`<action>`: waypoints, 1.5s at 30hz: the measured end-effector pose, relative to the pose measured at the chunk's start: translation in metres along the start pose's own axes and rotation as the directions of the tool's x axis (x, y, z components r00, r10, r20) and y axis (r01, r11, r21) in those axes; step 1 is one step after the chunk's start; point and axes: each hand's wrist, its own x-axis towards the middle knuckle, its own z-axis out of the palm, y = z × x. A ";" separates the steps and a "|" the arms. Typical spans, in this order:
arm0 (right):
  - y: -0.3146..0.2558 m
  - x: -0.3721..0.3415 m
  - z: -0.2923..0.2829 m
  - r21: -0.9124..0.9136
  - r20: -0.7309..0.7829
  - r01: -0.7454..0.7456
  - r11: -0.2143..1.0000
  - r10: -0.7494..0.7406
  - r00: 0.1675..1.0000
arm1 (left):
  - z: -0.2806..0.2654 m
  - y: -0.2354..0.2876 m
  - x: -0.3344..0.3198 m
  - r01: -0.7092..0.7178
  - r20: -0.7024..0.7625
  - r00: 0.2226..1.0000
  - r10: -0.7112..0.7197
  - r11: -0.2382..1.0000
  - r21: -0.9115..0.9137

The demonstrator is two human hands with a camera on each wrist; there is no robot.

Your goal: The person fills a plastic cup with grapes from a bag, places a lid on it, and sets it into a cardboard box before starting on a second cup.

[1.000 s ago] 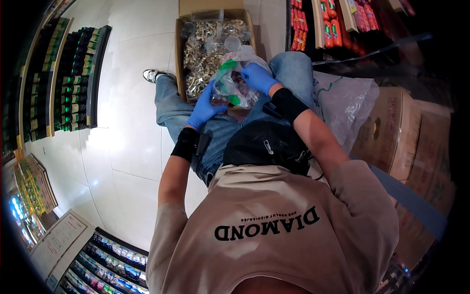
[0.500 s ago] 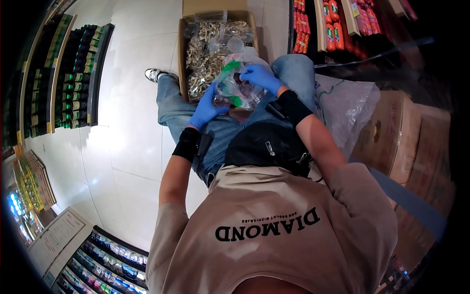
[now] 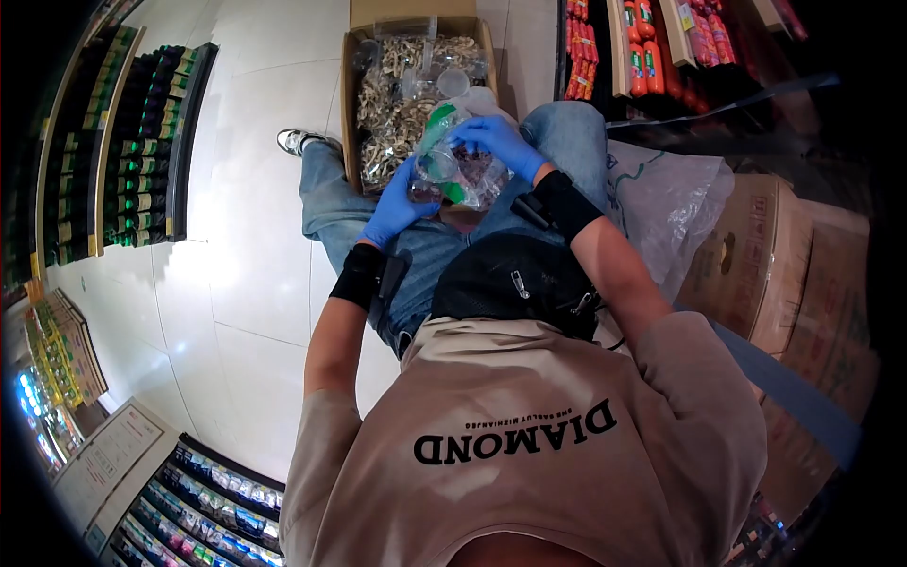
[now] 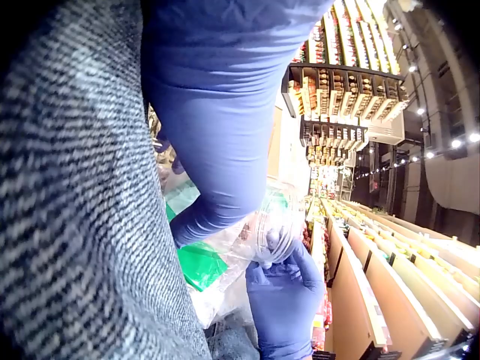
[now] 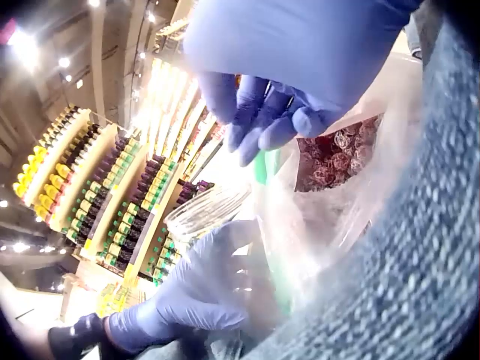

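A clear round plastic jar point(image 3: 436, 164) tilts in the left hand point(image 3: 395, 210), whose fingers and thumb curl round it; its ridged rim point(image 5: 206, 214) shows in the right wrist view. The right hand point(image 3: 499, 144) is at the jar's mouth, fingers loosely bent; nothing is visible in them. Seen from the left wrist, those fingertips point(image 4: 277, 244) show through or behind the clear plastic point(image 4: 262, 225). Between the legs lies an open clear bag with green print point(image 3: 484, 189), holding dark red, wrinkled round pieces point(image 5: 337, 159). Both hands wear blue gloves.
Beyond the bag stands a cardboard box point(image 3: 349, 123) of dried, pale brown strips and clear containers. An empty-looking plastic bag point(image 3: 666, 203) and brown cartons point(image 3: 746, 250) lie on the right. Shelves flank the tiled floor point(image 3: 255, 283).
The right hand has moved left from over the bag's red contents to the jar's mouth, its fingers less tightly bent. The left hand keeps hold of the jar in nearly the same place.
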 end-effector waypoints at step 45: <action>0.013 0.005 -0.002 -0.029 0.076 -0.111 0.993 0.113 0.991 | 0.000 0.009 -0.001 -0.003 -0.006 1.000 0.003 1.000 0.005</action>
